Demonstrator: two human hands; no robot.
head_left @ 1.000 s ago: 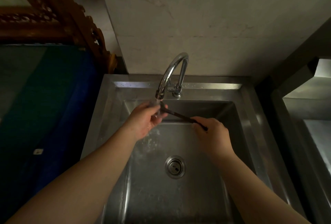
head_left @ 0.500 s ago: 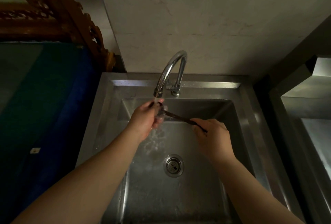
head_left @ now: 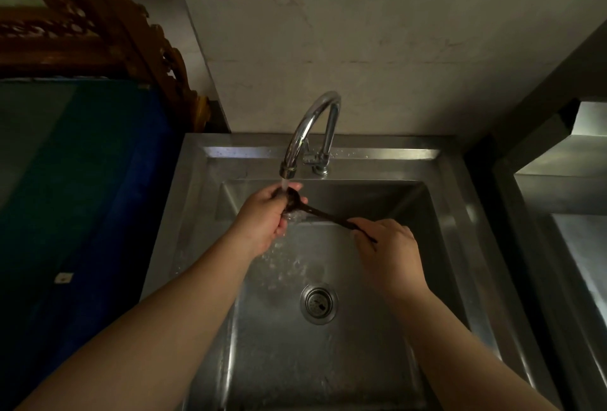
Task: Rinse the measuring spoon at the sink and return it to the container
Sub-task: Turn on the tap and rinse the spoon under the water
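Measuring spoon (head_left: 323, 212) is dark and long-handled, held roughly level over the sink (head_left: 446, 200), bowl end directly under the faucet (head_left: 310, 129) spout. Water stream (head_left: 284, 184) hits the bowl. Right hand (head_left: 386, 248) grip is clenched on the handle's far end; handle tip pokes out past the knuckles. Left hand (head_left: 266, 218) grip is wrapped around the bowl end, fingers curled over and under it, thumb near the top, in the stream. Bare handle spans the gap between the two grips. Below the left grip, splash and droplets on the sink floor. Drain strainer (head_left: 318, 303) sits lower, nearer the right forearm than the left. Faucet base mounts on the back ledge, just beyond both grips. Blue-green surface (head_left: 82, 197) lies left of the left arm, carved wooden frame (head_left: 98, 16) above it. Second steel unit (head_left: 565, 207) is right of the right grip, apart from the sink by a dark gap.
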